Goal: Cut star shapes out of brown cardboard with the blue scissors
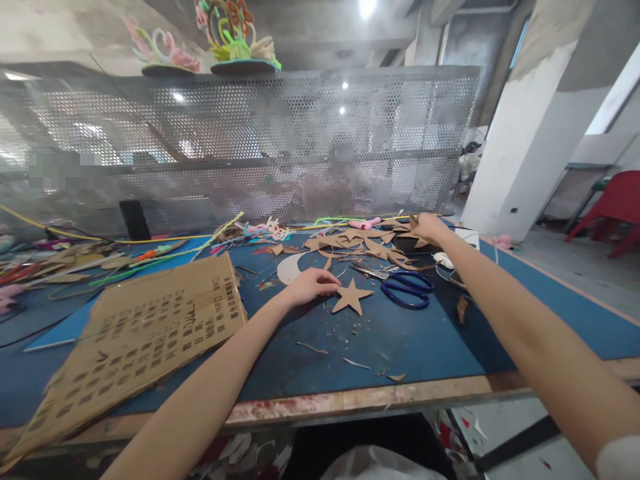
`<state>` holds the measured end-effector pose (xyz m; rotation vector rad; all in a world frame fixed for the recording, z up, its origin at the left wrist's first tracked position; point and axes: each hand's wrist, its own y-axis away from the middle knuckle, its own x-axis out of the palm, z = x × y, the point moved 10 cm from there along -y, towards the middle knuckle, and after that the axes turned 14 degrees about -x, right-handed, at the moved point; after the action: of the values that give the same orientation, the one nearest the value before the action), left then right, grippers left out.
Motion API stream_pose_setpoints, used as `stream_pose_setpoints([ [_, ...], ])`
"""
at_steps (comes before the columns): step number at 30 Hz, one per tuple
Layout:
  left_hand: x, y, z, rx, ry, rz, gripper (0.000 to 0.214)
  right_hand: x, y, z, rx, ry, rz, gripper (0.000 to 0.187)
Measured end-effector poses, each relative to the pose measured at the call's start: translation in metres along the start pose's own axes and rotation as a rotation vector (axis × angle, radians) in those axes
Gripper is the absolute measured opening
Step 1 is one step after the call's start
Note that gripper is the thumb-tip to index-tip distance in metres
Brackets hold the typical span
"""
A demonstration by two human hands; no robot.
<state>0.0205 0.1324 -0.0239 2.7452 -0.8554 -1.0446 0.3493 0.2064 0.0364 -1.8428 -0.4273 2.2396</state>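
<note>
A cut-out cardboard star lies on the blue table top. My left hand rests palm down just left of it, fingers curled, fingertips at the star's left point. My right hand reaches to the far side of the table and is closed on a cardboard scrap at the edge of a pile of cardboard offcuts. Blue-handled scissors lie between the two hands, right of the star.
A large printed cardboard sheet covers the near left of the table. Coloured pipe cleaners and wires lie along the back left. A perforated metal screen stands behind the table. A white crescent cut-out lies beside the offcuts. A red chair stands far right.
</note>
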Motion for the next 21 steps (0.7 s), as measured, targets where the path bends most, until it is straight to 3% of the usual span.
stream_pose_setpoints([
  [8,0.0,-0.001,0.0,0.017,-0.032,-0.012,0.036,-0.032,-0.002,-0.02,0.057,0.127,-0.054,0.051],
  [13,0.0,-0.001,-0.001,0.04,-0.059,-0.029,0.037,-0.02,-0.005,-0.023,0.009,0.095,-0.004,0.046],
  [17,0.0,-0.001,-0.001,0.044,-0.084,-0.047,0.036,-0.018,0.001,-0.029,0.069,0.111,-0.085,0.049],
  [19,-0.001,-0.001,-0.001,0.037,-0.089,-0.053,0.034,-0.021,0.006,-0.023,0.09,0.155,-0.163,0.057],
  [21,0.0,-0.001,-0.001,0.025,-0.076,-0.048,0.031,-0.014,0.005,-0.003,0.04,0.172,-0.175,0.052],
])
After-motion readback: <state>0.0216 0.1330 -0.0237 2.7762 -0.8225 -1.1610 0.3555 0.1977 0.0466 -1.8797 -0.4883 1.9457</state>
